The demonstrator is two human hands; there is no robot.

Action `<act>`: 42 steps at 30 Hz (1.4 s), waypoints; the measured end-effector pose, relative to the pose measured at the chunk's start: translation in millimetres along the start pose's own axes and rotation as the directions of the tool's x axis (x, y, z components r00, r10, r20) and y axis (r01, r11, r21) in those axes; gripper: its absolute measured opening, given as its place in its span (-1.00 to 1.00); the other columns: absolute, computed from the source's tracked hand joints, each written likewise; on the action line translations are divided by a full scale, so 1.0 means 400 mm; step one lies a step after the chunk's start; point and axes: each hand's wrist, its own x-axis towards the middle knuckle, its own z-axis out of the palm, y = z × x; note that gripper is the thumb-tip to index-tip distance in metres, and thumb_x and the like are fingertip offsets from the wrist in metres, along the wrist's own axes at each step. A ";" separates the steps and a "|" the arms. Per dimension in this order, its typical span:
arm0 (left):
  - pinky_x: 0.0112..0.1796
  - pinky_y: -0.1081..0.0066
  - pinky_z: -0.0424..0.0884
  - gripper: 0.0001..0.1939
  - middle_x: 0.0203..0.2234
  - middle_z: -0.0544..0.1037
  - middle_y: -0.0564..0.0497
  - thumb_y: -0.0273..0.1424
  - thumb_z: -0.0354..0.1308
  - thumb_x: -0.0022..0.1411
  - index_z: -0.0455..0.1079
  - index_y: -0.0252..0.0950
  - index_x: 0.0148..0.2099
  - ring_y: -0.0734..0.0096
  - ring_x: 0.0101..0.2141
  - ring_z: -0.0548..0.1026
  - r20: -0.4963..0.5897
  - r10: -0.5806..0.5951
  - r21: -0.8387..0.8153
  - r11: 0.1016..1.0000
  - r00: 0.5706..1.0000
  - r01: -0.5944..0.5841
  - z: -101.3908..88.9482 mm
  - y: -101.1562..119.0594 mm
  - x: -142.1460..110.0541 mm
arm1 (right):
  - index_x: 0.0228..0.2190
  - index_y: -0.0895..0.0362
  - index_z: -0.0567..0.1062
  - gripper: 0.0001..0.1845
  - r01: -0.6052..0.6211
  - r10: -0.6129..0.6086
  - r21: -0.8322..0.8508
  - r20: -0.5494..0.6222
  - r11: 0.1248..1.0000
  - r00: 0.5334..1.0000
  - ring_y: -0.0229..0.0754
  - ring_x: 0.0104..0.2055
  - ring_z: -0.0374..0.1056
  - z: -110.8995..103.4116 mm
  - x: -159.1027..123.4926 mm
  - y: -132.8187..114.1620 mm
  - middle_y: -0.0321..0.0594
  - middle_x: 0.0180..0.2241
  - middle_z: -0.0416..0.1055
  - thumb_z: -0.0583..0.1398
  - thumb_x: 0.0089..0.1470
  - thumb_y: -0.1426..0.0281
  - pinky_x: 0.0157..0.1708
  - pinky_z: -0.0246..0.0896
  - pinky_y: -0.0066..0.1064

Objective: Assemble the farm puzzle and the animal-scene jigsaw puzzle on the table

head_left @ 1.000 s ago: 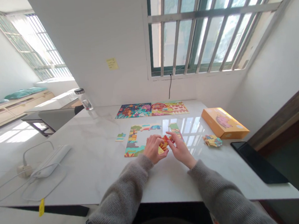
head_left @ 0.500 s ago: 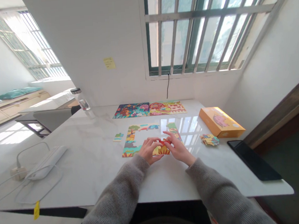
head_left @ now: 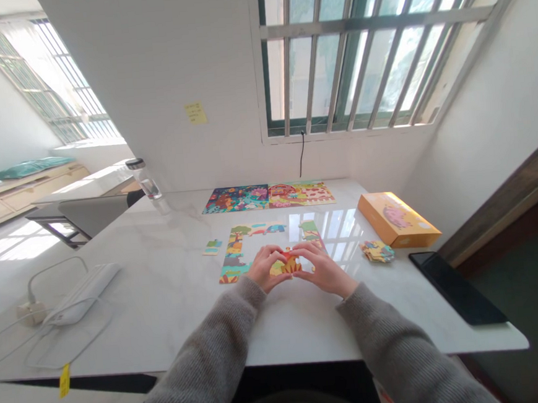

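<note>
My left hand and my right hand meet over the lower edge of a partly assembled jigsaw puzzle. Their fingers curl in from both sides around orange and yellow puzzle pieces, with thumbs low and fingertips along the top. Some of the lower edge is hidden under the hands. The puzzle forms a frame of joined pieces with trees, animals and grass around a bare middle. Left of it lie a few loose green and blue pieces.
Two finished puzzles, one dark blue and one with a farm scene, lie at the back. To the right are a pile of pieces, an orange box and a black tablet. A power strip with cables lies left.
My right hand has lowered its raised index finger and drawn in beside my left hand. Both hands now cup the orange pieces, which show more clearly between them.
</note>
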 end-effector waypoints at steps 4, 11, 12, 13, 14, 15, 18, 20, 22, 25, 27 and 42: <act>0.05 0.12 0.40 -0.62 -0.05 0.47 -0.14 -0.21 0.35 0.14 0.42 -0.20 -0.04 0.12 -0.02 0.45 0.008 -0.016 -0.029 0.999 1.000 0.016 0.004 -0.012 -0.003 | 0.09 -0.04 0.45 -0.56 -0.005 0.005 -0.066 0.003 0.998 1.000 0.02 0.08 0.30 -0.004 -0.012 0.027 -0.09 -0.01 0.42 0.27 0.19 0.23 0.12 0.26 0.00; -0.07 0.17 0.46 -0.84 -0.24 0.56 -0.08 -0.41 0.16 0.24 0.49 -0.22 -0.13 0.19 -0.17 0.46 0.167 -0.048 0.118 0.993 0.985 0.029 0.012 -0.032 -0.012 | 0.01 -0.05 0.53 -0.66 -0.068 0.083 -0.222 0.056 0.973 0.995 0.00 0.07 0.31 -0.003 -0.036 0.065 -0.12 -0.04 0.43 0.28 0.19 0.28 0.11 0.24 -0.04; -0.07 0.18 0.47 -0.85 -0.25 0.56 -0.08 -0.43 0.15 0.24 0.50 -0.23 -0.14 0.19 -0.17 0.46 0.196 -0.050 0.121 0.992 0.979 0.027 0.012 -0.030 -0.013 | 0.00 -0.05 0.54 -0.68 -0.078 0.096 -0.236 0.067 0.969 0.993 0.00 0.07 0.30 -0.002 -0.039 0.067 -0.12 -0.04 0.43 0.28 0.19 0.29 0.11 0.23 -0.04; -0.08 0.18 0.47 -0.85 -0.24 0.57 -0.09 -0.44 0.14 0.24 0.50 -0.23 -0.15 0.19 -0.17 0.46 0.218 -0.053 0.123 0.992 0.974 0.026 0.012 -0.028 -0.014 | -0.02 -0.06 0.55 -0.69 -0.084 0.106 -0.248 0.077 0.965 0.991 0.00 0.08 0.30 0.000 -0.042 0.069 -0.12 -0.03 0.43 0.28 0.19 0.30 0.10 0.23 -0.05; -0.08 0.18 0.47 -0.85 -0.24 0.57 -0.09 -0.44 0.14 0.24 0.51 -0.23 -0.16 0.18 -0.17 0.46 0.233 -0.055 0.125 0.992 0.971 0.026 0.012 -0.026 -0.014 | -0.03 -0.06 0.56 -0.71 -0.089 0.115 -0.258 0.086 0.962 0.990 0.00 0.08 0.30 0.001 -0.044 0.070 -0.12 -0.03 0.42 0.28 0.19 0.30 0.09 0.23 -0.05; -0.08 0.17 0.47 -0.85 -0.24 0.57 -0.10 -0.44 0.15 0.24 0.51 -0.23 -0.17 0.18 -0.17 0.46 0.240 -0.058 0.128 0.991 0.969 0.028 0.013 -0.025 -0.014 | -0.04 -0.07 0.57 -0.72 -0.091 0.120 -0.267 0.094 0.959 0.988 0.00 0.08 0.30 0.002 -0.046 0.070 -0.12 -0.03 0.42 0.28 0.19 0.30 0.09 0.23 -0.06; -0.07 0.17 0.45 -0.85 -0.23 0.56 -0.08 -0.42 0.16 0.23 0.52 -0.20 -0.17 0.19 -0.17 0.45 0.242 -0.070 0.149 0.988 0.968 0.034 0.014 -0.022 -0.014 | -0.05 -0.10 0.59 -0.73 -0.091 0.129 -0.284 0.117 0.954 0.985 0.00 0.07 0.30 0.002 -0.049 0.066 -0.13 -0.02 0.43 0.28 0.19 0.31 0.09 0.21 -0.06; -0.07 0.18 0.44 -0.84 -0.23 0.55 -0.06 -0.42 0.16 0.22 0.53 -0.18 -0.17 0.19 -0.16 0.44 0.248 -0.078 0.173 0.984 0.966 0.035 0.016 -0.021 -0.014 | -0.05 -0.11 0.59 -0.72 -0.087 0.130 -0.286 0.134 0.954 0.982 -0.01 0.07 0.29 0.001 -0.048 0.062 -0.13 -0.02 0.44 0.29 0.18 0.32 0.09 0.20 -0.06; -0.07 0.18 0.43 -0.84 -0.24 0.54 -0.05 -0.42 0.16 0.22 0.54 -0.16 -0.17 0.19 -0.17 0.42 0.251 -0.083 0.189 0.981 0.965 0.035 0.017 -0.020 -0.015 | -0.06 -0.12 0.59 -0.72 -0.082 0.129 -0.283 0.152 0.956 0.980 0.00 0.06 0.28 0.000 -0.046 0.058 -0.13 -0.02 0.44 0.29 0.18 0.32 0.10 0.19 -0.04; -0.09 0.16 0.42 -0.83 -0.23 0.52 -0.05 -0.42 0.17 0.22 0.54 -0.14 -0.16 0.17 -0.16 0.41 0.247 -0.089 0.203 0.978 0.965 0.038 0.020 -0.015 -0.015 | -0.07 -0.11 0.60 -0.74 -0.085 0.138 -0.285 0.171 0.955 0.975 0.01 0.06 0.27 0.001 -0.044 0.053 -0.12 -0.03 0.45 0.28 0.18 0.32 0.10 0.17 -0.02; -0.10 0.14 0.41 -0.82 -0.22 0.51 -0.06 -0.40 0.19 0.21 0.54 -0.13 -0.13 0.15 -0.15 0.41 0.253 -0.101 0.220 0.974 0.962 0.045 0.022 -0.012 -0.016 | -0.06 -0.11 0.60 -0.74 -0.094 0.149 -0.286 0.177 0.954 0.973 0.01 0.06 0.27 0.003 -0.044 0.050 -0.12 -0.02 0.44 0.27 0.20 0.32 0.10 0.16 -0.02; -0.05 0.07 0.28 -0.71 0.08 0.49 0.02 -0.33 0.26 0.21 0.50 -0.06 0.00 0.08 -0.06 0.35 0.328 -0.169 0.263 0.961 0.929 0.083 0.030 -0.002 -0.011 | -0.02 0.04 0.52 -0.72 -0.188 0.194 -0.245 0.001 0.951 0.981 -0.03 -0.05 0.28 -0.058 -0.107 0.088 -0.10 -0.11 0.41 0.14 0.26 0.36 0.01 0.26 -0.13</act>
